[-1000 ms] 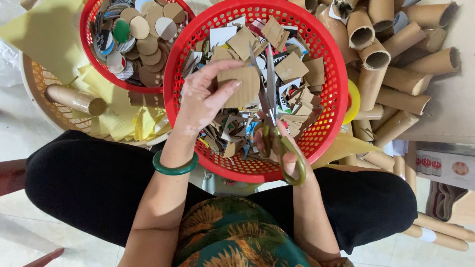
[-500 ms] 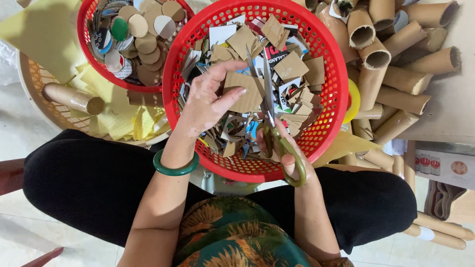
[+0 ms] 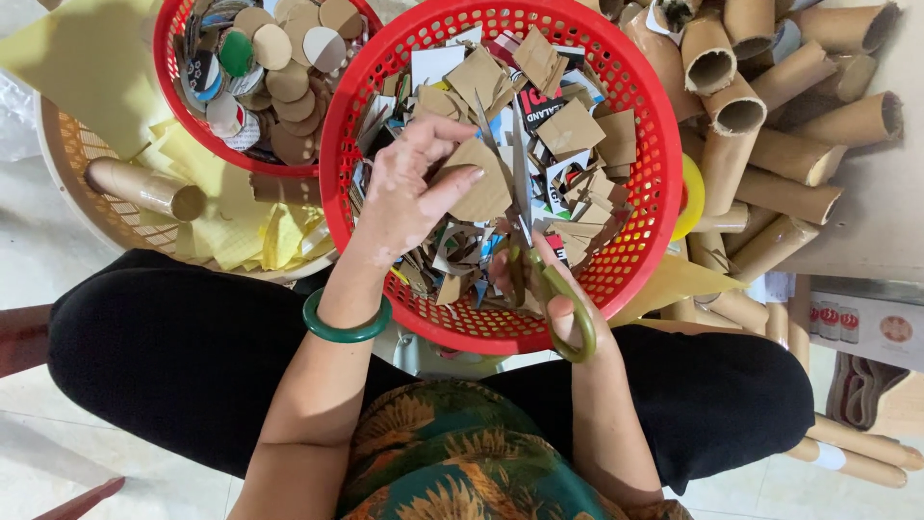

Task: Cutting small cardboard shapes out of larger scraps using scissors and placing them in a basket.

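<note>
Over the big red basket (image 3: pixel 647 252) on our lap, we have both hands busy. Our left hand (image 3: pixel 409 188) pinches a brown cardboard piece (image 3: pixel 481 183), thumb on top and fingers curled behind it, holding it just above the heap of offcuts. Our right hand (image 3: pixel 558 294) is closed through the green handles of the scissors (image 3: pixel 525 226), blades pointing up and away, right beside the piece's curved edge. The piece looks rounded along one side and straight on another, so we judge the cut to be partway round.

And how far along are we? Up at the top left, a second red basket (image 3: pixel 171 58) already holds a good stack of cut discs (image 3: pixel 289 82), brown, white and green. Plenty remains: the basket under our hands is full of cardboard squares and scraps (image 3: pixel 568 130), and brown cardboard tubes (image 3: pixel 770 144) lie piled high on the right.

Around us, a pale woven tray (image 3: pixel 72 173) sits on the left carrying yellow paper sheets (image 3: pixel 250 231) and one more tube. Below is a light tiled floor (image 3: pixel 38 443), and we sit cross-legged in black trousers, a green bangle (image 3: pixel 342 327) on the left wrist.
</note>
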